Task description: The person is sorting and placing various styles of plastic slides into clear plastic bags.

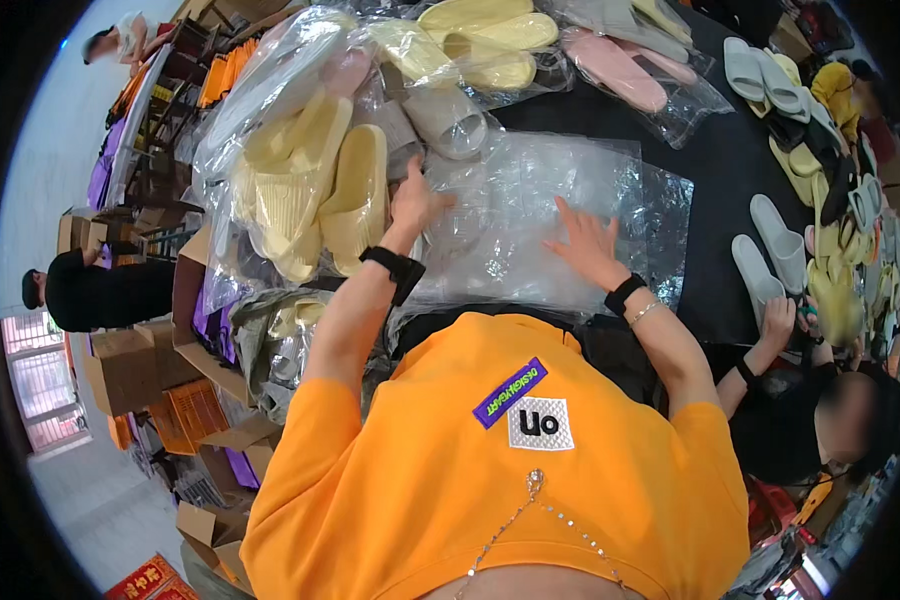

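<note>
We judged the step to be flattening the stack of clear plastic bags on the black bench; the next move called for pinching one bag free. Our left hand and right hand both lay on the bags, fingers spread apart, clamped on nothing, with yellow slippers bagged just to the left.
</note>
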